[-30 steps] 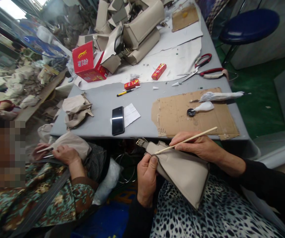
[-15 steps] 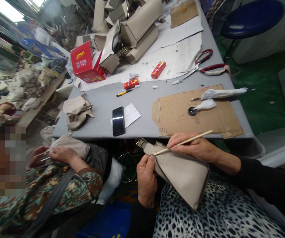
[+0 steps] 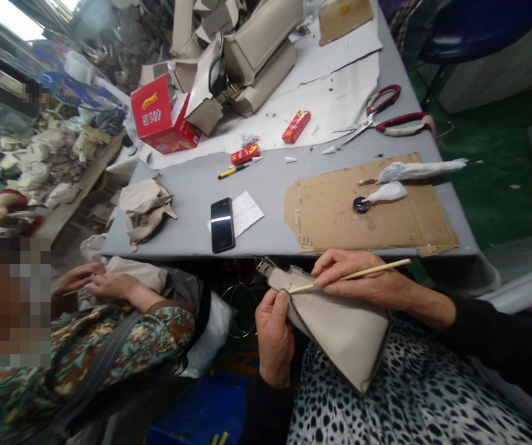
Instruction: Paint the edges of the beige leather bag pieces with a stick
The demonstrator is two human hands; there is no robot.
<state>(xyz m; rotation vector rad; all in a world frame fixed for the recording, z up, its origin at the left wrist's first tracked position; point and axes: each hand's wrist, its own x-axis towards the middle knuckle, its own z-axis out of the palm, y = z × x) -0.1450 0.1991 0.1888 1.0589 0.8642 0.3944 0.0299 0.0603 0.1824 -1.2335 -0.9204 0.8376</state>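
Note:
A beige handbag (image 3: pixel 340 334) with dark edging and a small buckled strap (image 3: pixel 266 267) lies tilted over my lap, below the table's front edge. My left hand (image 3: pixel 275 330) pinches the bag's left edge between thumb and fingers. My right hand (image 3: pixel 363 278) is closed round a thin wooden stick (image 3: pixel 381 268), which slants down to the left. The stick's tip touches the bag's edge close to my left thumb. What the tip does at the seam is too small to make out.
On the grey table (image 3: pixel 186 210) lie a phone (image 3: pixel 222 225), cardboard (image 3: pixel 335 216) with a white glue bottle (image 3: pixel 388 191), scissors (image 3: pixel 377 117), a pen (image 3: pixel 233 171) and a red box (image 3: pixel 159 117). Beige bags (image 3: pixel 256 55) are piled behind. A co-worker's hands (image 3: pixel 112 287) work at left.
The stick has turned to a flatter slant, its free end lower and further right. My left hand keeps its pinch on the handbag. The co-worker's hands have shifted slightly.

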